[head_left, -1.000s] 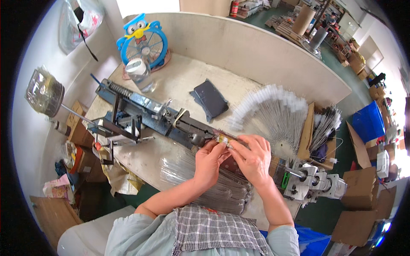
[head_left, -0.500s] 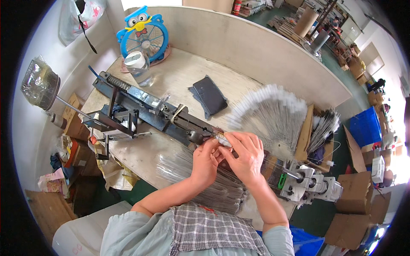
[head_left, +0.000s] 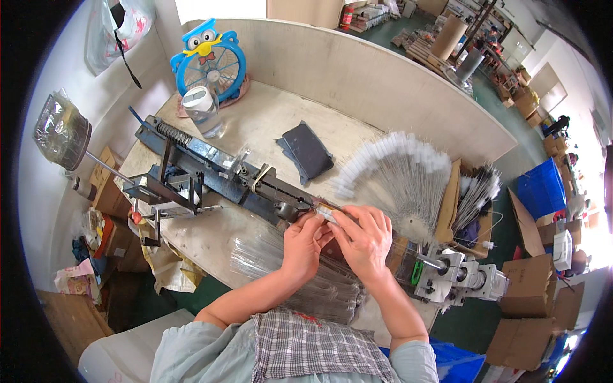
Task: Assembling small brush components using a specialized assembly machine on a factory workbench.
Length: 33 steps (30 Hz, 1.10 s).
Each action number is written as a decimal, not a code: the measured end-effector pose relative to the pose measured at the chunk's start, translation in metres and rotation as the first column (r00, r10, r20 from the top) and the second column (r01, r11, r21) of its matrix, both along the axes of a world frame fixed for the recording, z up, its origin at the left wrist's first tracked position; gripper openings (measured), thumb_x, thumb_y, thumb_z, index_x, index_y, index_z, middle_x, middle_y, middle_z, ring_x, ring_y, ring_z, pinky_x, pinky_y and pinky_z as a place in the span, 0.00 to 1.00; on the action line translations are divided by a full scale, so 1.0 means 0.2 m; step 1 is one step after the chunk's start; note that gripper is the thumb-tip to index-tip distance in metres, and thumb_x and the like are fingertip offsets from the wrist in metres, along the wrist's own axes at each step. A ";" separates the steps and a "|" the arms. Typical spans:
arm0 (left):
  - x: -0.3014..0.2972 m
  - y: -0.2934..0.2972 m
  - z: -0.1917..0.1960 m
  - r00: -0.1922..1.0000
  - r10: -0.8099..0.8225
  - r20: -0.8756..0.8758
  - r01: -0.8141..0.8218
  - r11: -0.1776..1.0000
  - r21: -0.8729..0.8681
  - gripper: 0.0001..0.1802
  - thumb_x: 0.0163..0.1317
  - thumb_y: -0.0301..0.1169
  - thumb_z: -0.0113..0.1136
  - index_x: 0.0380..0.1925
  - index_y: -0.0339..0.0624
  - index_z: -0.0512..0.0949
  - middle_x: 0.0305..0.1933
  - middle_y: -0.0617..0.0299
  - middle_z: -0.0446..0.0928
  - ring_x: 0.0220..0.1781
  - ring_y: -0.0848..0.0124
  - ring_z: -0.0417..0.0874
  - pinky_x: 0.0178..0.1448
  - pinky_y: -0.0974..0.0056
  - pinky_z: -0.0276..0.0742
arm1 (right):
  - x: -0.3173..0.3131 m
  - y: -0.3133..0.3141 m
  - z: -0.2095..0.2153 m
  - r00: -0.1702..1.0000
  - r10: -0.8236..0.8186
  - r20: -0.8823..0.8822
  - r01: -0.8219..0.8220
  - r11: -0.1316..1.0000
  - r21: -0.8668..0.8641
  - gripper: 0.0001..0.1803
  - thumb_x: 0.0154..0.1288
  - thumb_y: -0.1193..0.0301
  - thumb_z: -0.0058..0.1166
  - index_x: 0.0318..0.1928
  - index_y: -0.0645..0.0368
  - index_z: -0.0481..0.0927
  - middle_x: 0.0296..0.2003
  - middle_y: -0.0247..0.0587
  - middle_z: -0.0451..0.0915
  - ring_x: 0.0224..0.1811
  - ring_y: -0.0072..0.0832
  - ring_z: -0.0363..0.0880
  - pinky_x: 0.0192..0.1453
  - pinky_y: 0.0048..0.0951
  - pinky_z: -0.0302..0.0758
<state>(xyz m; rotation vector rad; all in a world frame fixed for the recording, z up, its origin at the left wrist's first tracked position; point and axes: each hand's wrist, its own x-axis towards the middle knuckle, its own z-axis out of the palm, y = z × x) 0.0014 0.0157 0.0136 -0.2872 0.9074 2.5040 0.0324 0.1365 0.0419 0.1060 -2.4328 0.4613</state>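
Our left hand [head_left: 302, 247] is curled, its fingertips bunched against the near side of a small white piece [head_left: 327, 212]; we cannot tell whether they pinch it. Our right hand [head_left: 365, 239] has finger and thumb nearly together, holding the piece's right end. The piece sits at the right part of a long dark bar [head_left: 207, 153], which slants away to the far left.

Beyond the bar we have bare table [head_left: 274, 102] out to the far edge, where a curved partition [head_left: 357, 70] rises. Left of our left forearm, another bare strip ends at the table's near edge.

Wires [head_left: 325, 287] crowd the space between our forearms; white-tipped brushes [head_left: 399, 169] spread far right, beside a carton [head_left: 449, 201]. A motor [head_left: 463, 274] blocks the right. A phone [head_left: 308, 152] lies beyond the bar; a jar [head_left: 201, 105] and blue fan [head_left: 211, 73] stand far left.
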 end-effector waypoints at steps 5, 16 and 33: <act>-0.01 0.01 -0.02 0.999 -0.021 -0.029 0.020 0.998 -0.053 0.06 0.62 0.26 0.54 0.39 0.38 0.73 0.40 0.61 0.77 0.42 0.71 0.80 0.48 0.65 0.75 | -0.01 0.02 0.00 1.000 0.009 0.010 -0.009 1.000 0.022 0.13 0.46 0.67 0.66 0.36 0.51 0.84 0.37 0.30 0.79 0.43 0.31 0.75 0.47 0.34 0.68; 0.00 -0.02 0.03 0.998 -0.048 0.036 0.049 0.999 -0.015 0.30 0.71 0.53 0.34 0.47 0.35 0.70 0.45 0.53 0.77 0.47 0.65 0.79 0.54 0.60 0.74 | 0.07 0.04 0.07 0.985 0.034 0.170 -0.045 0.997 0.062 0.06 0.49 0.72 0.61 0.31 0.56 0.80 0.26 0.33 0.77 0.38 0.33 0.74 0.46 0.38 0.67; -0.10 -0.72 -0.22 0.607 -0.610 -0.509 -0.672 -0.053 -0.738 0.14 0.57 0.31 0.60 0.44 0.42 0.79 0.24 0.59 0.78 0.25 0.62 0.79 0.32 0.61 0.75 | 0.30 0.02 0.04 0.993 0.110 0.034 -0.100 0.969 -0.228 0.07 0.48 0.80 0.62 0.31 0.62 0.82 0.30 0.40 0.81 0.32 0.36 0.78 0.37 0.32 0.74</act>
